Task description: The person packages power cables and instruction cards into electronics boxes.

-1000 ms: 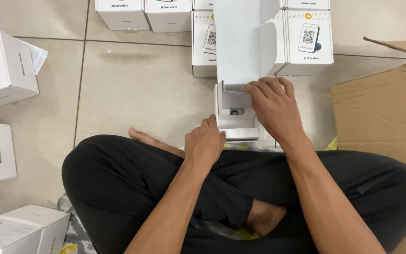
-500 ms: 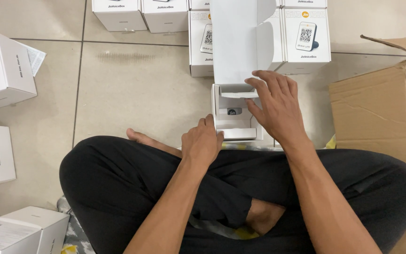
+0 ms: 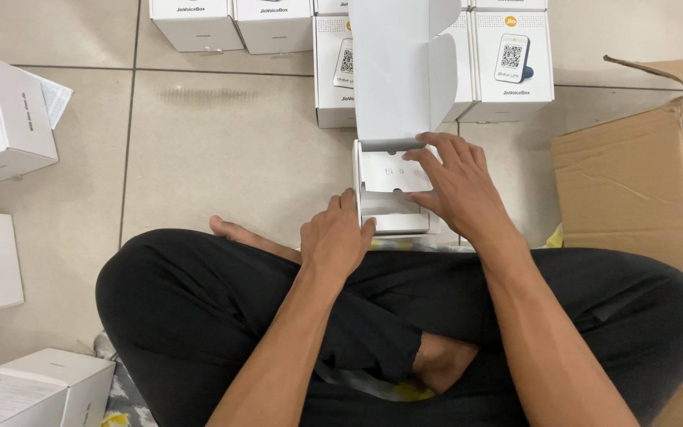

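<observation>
An open white carton (image 3: 393, 79) stands on the tiled floor just beyond my crossed legs, its tall lid flap raised. My left hand (image 3: 335, 239) grips the carton's near left corner. My right hand (image 3: 456, 186) lies flat across the opening, fingers pressing a white card insert (image 3: 385, 172) down inside the box. Whatever sits under the insert is hidden.
A row of shut white cartons (image 3: 511, 59) lines the far side. More white cartons sit at the left (image 3: 1, 119) and near left (image 3: 33, 387). A large open brown cardboard box (image 3: 634, 174) stands at the right, with plastic wrapping inside.
My right hand has slid a white card insert over the box opening, covering the grey device that showed inside before. My left hand has stayed at the box's near corner.
</observation>
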